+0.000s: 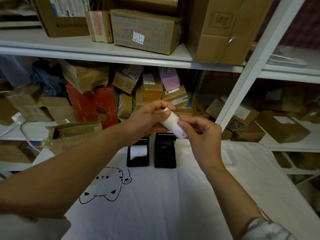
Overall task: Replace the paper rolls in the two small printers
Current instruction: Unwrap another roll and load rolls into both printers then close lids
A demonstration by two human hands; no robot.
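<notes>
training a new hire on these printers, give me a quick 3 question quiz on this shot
1. True or false: both hands hold the paper roll.
2. Which printer shows white paper: left printer or right printer?
3. What do the printers sit on?

Key:
1. True: the left hand and the right hand both grip it.
2. The left printer.
3. A white cloth with a cartoon drawing.

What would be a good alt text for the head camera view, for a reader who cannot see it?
Two bare hands hold a white paper roll in the air, the left hand at its upper end and the right hand pinching its lower end. Below, two small black printers sit side by side on a white cloth; the left printer shows white paper, the right printer shows none.
</notes>
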